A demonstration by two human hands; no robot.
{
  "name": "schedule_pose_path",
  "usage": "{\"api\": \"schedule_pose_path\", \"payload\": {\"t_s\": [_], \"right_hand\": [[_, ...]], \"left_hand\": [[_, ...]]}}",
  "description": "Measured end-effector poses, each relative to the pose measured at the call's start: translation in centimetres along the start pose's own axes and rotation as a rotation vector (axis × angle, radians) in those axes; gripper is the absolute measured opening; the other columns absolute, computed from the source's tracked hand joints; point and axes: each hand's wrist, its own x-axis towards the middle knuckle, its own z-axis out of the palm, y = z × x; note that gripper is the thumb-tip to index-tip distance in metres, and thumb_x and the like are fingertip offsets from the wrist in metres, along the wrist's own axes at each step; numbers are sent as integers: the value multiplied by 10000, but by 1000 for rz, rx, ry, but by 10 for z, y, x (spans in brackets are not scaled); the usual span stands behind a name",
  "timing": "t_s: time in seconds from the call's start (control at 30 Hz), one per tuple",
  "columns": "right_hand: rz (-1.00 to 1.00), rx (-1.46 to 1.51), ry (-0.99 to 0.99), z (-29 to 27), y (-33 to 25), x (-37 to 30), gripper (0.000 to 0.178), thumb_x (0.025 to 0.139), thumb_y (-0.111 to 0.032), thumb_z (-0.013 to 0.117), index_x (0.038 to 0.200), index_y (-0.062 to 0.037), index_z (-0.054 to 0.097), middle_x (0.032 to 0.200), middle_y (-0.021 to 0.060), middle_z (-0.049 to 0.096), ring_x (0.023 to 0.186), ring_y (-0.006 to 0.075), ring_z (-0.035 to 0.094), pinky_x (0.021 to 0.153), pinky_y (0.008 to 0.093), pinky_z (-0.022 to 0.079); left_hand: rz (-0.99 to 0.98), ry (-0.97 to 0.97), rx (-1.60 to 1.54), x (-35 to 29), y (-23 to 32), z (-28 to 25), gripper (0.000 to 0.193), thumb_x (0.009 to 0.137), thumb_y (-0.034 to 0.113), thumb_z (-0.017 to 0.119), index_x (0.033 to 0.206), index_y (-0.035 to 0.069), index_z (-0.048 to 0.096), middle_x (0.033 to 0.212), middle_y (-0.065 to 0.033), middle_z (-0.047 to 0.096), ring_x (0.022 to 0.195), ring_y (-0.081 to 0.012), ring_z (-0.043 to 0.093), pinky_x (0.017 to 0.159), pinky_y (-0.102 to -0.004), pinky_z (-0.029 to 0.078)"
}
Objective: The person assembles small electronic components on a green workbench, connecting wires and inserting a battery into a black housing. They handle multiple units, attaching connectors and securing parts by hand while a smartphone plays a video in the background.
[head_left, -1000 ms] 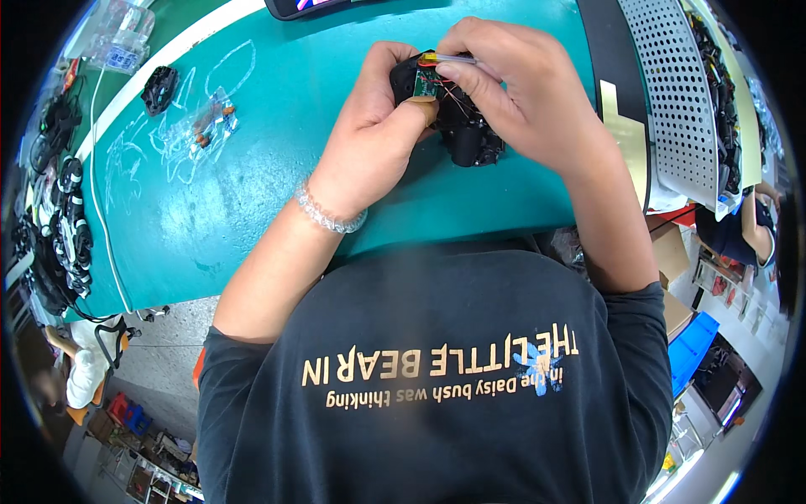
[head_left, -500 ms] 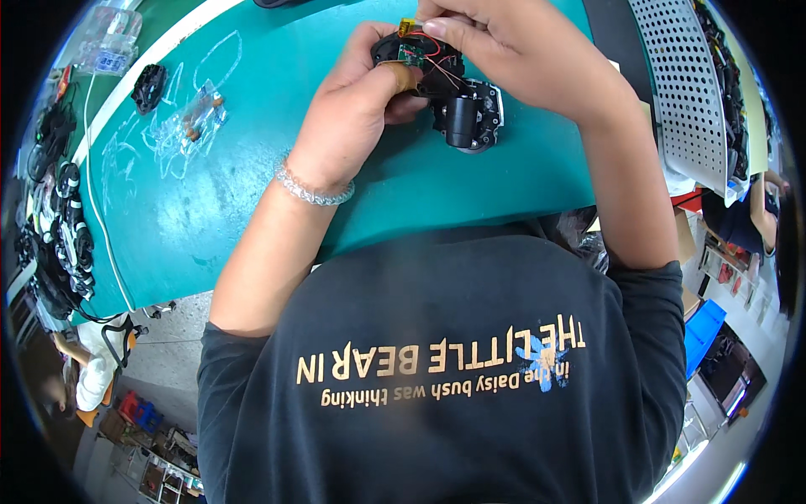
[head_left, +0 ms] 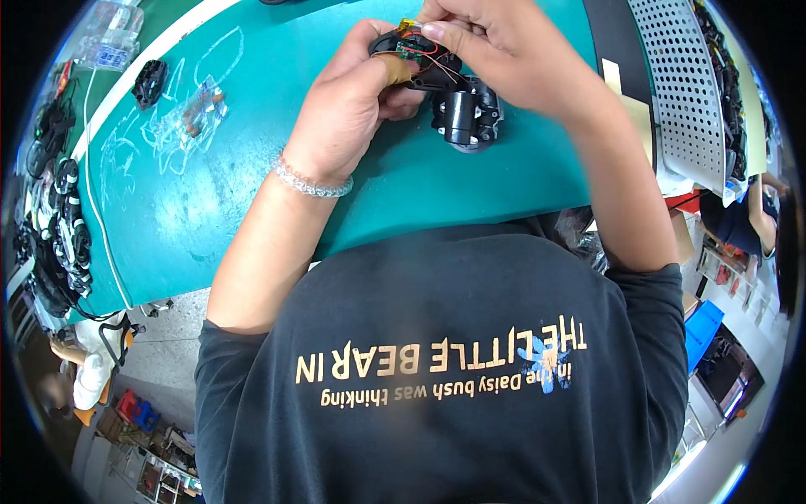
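My left hand [head_left: 348, 97], its thumb wrapped in a tan covering, grips a round black plastic housing [head_left: 437, 78]. Inside that housing sits a small green circuit board [head_left: 409, 52] with thin red and pale wires running from it. At the housing's far edge, my right hand [head_left: 495, 55] pinches a small yellow-taped piece [head_left: 409, 25] between thumb and forefinger. Just below lies a black assembly with a shiny cylinder [head_left: 459, 118], close to the housing; the wires lead toward it. Whether they join it I cannot tell.
A green mat [head_left: 243, 176] covers the table. To the left are a small black part [head_left: 149, 84] and a clear plastic bag [head_left: 197, 113] with small pieces. Black cables [head_left: 71, 227] heap at the left edge. A white perforated basket [head_left: 684, 92] stands on the right.
The housing has tilted slightly in my left hand, and the left hand has shifted a little to the left. My right hand keeps its pinch on the yellow-taped piece.
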Motion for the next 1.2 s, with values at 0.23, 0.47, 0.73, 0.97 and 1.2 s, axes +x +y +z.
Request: {"api": "schedule_pose_path", "payload": {"t_s": [0.23, 0.47, 0.73, 0.97, 1.2], "right_hand": [[-160, -52, 181, 10, 12, -2, 111, 829, -87, 594, 802, 9, 545, 686, 158, 534, 619, 320, 528, 572, 370, 424], [-320, -176, 286, 19, 28, -12, 70, 795, 4, 607, 857, 11, 574, 748, 102, 553, 670, 262, 543, 595, 339, 429], [-378, -210, 400, 25, 32, -17, 43, 774, -33, 603, 813, -34, 585, 782, 86, 547, 709, 298, 551, 584, 396, 425], [-223, -15, 322, 27, 29, -17, 35, 808, -32, 581, 835, -13, 569, 783, 103, 534, 730, 298, 545, 624, 357, 432], [-273, -189, 421, 27, 23, -16, 76, 788, -80, 622, 851, -45, 598, 791, 82, 534, 741, 271, 550, 632, 365, 441]], "left_hand": [[-13, 67, 1, 0, 2, 4, 214, 854, 43, 470, 1064, 80, 486, 808, 0, 472, 606, -66, 363, 550, -213, 316], [-45, 54, 13, 0, 2, 2, 198, 853, 41, 475, 1046, 86, 479, 824, -1, 492, 603, -60, 363, 545, -205, 310], [-35, 59, -26, 0, 1, 2, 179, 851, 34, 473, 1017, 99, 463, 833, 0, 496, 608, -57, 367, 546, -192, 318], [-16, 53, 29, -1, 2, 5, 160, 856, 36, 466, 1002, 100, 452, 825, 2, 487, 612, -53, 364, 550, -191, 324], [-33, 201, 98, 0, 4, 14, 187, 868, 45, 455, 1046, 100, 457, 787, 6, 486, 585, -59, 366, 530, -205, 323]]}}
